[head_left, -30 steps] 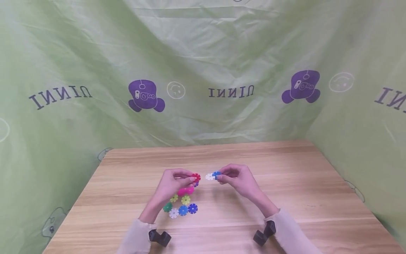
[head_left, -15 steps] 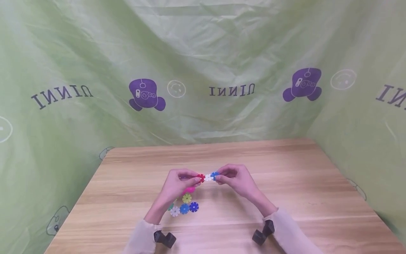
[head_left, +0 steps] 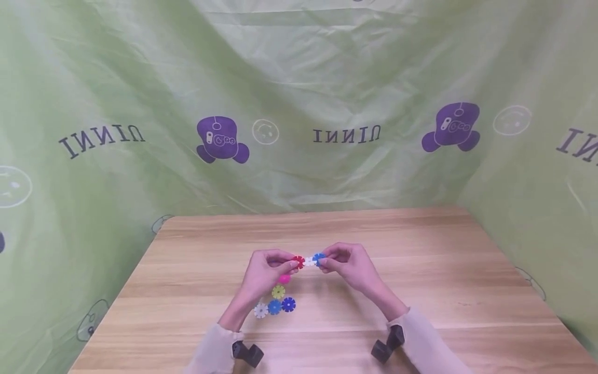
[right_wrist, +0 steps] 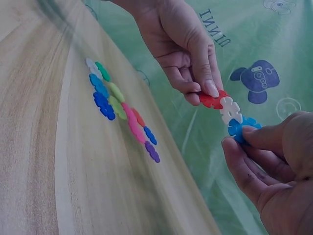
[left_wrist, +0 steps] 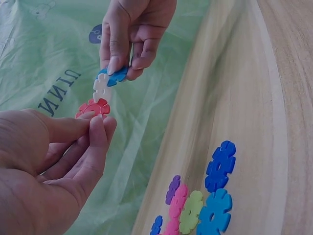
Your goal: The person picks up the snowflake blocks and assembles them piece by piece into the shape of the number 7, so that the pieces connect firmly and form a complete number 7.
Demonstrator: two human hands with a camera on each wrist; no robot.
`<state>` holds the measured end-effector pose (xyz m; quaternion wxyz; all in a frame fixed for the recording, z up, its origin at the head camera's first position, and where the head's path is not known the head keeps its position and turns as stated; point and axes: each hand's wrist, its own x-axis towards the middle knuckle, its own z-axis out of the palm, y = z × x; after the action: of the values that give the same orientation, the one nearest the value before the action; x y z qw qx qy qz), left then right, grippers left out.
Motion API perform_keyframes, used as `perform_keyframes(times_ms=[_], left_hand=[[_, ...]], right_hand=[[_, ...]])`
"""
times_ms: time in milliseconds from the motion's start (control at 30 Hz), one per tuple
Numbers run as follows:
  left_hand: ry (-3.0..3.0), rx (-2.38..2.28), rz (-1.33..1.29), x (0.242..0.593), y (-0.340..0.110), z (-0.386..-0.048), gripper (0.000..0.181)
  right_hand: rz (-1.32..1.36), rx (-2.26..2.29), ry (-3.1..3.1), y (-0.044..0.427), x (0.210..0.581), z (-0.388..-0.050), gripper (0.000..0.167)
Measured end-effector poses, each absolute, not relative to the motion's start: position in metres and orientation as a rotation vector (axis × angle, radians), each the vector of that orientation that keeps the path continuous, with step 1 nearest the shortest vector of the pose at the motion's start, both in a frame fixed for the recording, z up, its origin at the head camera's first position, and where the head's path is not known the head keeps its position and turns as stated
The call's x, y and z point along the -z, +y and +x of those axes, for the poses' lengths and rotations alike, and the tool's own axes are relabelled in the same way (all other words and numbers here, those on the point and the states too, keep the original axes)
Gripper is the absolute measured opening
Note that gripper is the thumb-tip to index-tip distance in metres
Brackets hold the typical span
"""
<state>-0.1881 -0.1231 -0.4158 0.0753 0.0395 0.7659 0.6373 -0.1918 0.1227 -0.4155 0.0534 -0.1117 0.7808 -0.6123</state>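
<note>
My left hand (head_left: 267, 272) pinches a red notched disc (head_left: 299, 262) between thumb and fingers. A white disc (head_left: 309, 262) sits between it and a blue disc (head_left: 318, 259), which my right hand (head_left: 353, 266) pinches. In the right wrist view the red (right_wrist: 213, 100), white (right_wrist: 230, 110) and blue (right_wrist: 243, 129) discs meet edge to edge in a short row, held above the table. Below my left hand lies a group of coloured discs, with dark blue (head_left: 288, 304), light blue (head_left: 274, 307), white (head_left: 261, 310) and yellow-green (head_left: 278, 292) ones showing; my left hand hides part of it.
The wooden table (head_left: 420, 291) stretches out on both sides of the hands. Behind it and at its sides hangs a green printed cloth (head_left: 289, 176). In the right wrist view the group on the table also has pink (right_wrist: 132, 122), green (right_wrist: 102, 71) and purple (right_wrist: 152, 152) discs.
My left hand has moved right with the red disc, closing the gap to the white disc. My right hand has stayed nearly in place, pinching the blue disc.
</note>
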Motion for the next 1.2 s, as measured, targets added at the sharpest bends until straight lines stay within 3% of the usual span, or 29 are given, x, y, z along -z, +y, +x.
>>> perform_keyframes(times_ms=[800, 1200], left_hand=[[2.341, -1.921, 0.107, 0.415, -0.128, -0.18, 0.015], [2.324, -1.893, 0.212, 0.412, -0.136, -0.184, 0.022]], right_hand=[[-0.31, 1.863, 2.366, 0.108, 0.416, -0.19, 0.014], [-0.316, 1.923, 2.302, 0.11, 0.418, -0.194, 0.021]])
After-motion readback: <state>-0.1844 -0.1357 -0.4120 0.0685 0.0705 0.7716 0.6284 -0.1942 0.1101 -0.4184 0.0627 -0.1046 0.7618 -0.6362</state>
